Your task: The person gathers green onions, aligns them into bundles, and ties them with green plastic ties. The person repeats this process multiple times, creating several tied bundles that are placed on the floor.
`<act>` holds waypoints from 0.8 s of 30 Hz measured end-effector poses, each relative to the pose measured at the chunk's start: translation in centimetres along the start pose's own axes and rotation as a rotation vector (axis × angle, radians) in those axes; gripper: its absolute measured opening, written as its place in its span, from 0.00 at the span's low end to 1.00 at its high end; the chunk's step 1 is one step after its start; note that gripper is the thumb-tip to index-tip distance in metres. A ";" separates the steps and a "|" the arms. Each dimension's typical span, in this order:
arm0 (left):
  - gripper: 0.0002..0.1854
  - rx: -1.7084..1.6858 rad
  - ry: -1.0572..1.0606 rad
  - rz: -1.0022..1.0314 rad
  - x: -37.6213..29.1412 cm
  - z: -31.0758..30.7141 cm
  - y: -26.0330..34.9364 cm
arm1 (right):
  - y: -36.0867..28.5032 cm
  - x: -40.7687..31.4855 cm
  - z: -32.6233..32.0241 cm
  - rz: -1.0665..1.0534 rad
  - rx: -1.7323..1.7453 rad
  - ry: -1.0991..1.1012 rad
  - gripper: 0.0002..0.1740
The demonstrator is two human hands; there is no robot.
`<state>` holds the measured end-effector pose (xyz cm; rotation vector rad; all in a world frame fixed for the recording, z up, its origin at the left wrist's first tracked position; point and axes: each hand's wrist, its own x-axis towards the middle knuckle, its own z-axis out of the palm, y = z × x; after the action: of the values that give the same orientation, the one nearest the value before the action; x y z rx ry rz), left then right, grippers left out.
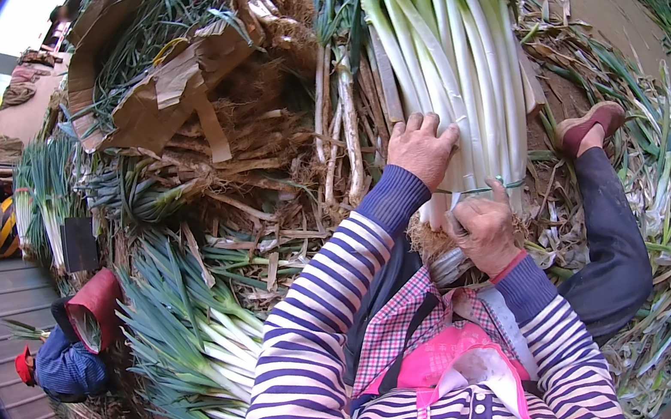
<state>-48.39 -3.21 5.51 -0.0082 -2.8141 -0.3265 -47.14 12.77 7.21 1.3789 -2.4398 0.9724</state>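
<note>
A large bundle of long green onions [465, 73] lies in front of me, white stalks toward me and green leaves away. A thin green tie [511, 184] runs across the stalks near the root end. My left hand [424, 150] rests on the left side of the white stalks, above the tie, fingers spread. My right hand [486, 226] is curled at the tie, just over the roots, its thumb or a finger raised; the tie seems pinched in it, but the fingertips are partly hidden. Wooden pieces [529, 79] show at both sides of the bundle.
Untrimmed onions with brown roots [253, 137] and torn cardboard [164, 105] lie at upper left. Peeled onions [221, 356] are piled at lower left. Leaf scraps [669, 264] cover the right. My shod foot [593, 125] is beside the bundle. Another person [69, 366] bends at far left.
</note>
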 end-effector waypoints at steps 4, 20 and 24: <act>0.15 0.024 -0.126 -0.071 1.6 0.5 0.4 | -3.2 1.1 -1.5 -0.229 0.350 -0.018 0.06; 0.36 0.053 -0.403 0.190 -6.6 2.1 6.4 | -2.0 -14.3 -11.6 0.402 0.257 -0.093 0.08; 0.41 -0.019 -0.397 0.146 -6.2 1.4 6.4 | -2.0 -15.7 -12.6 0.361 0.269 0.005 0.09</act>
<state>-42.63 3.51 3.78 -0.3143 -3.1764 -0.3499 -38.84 30.81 10.84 1.0120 -2.6883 1.4256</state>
